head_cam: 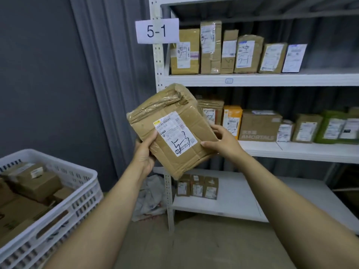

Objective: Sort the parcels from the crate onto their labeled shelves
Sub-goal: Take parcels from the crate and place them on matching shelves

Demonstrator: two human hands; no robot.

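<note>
I hold a flat, taped brown cardboard parcel (171, 117) tilted in front of the shelf unit, its white shipping label with a handwritten mark facing me. My left hand (144, 154) grips its lower left edge, thumb on the label. My right hand (223, 140) grips its right edge. A white plastic crate (77, 191) at the lower left holds several more brown parcels. A paper sign reading "5-1" (157, 31) hangs on the white shelf unit's upright.
The white metal shelves (272, 79) carry rows of upright parcels on the top and middle levels. Three small boxes (197, 186) stand on the low shelf. A crumpled white bag (151, 197) lies on the floor by the upright. Grey wall to the left.
</note>
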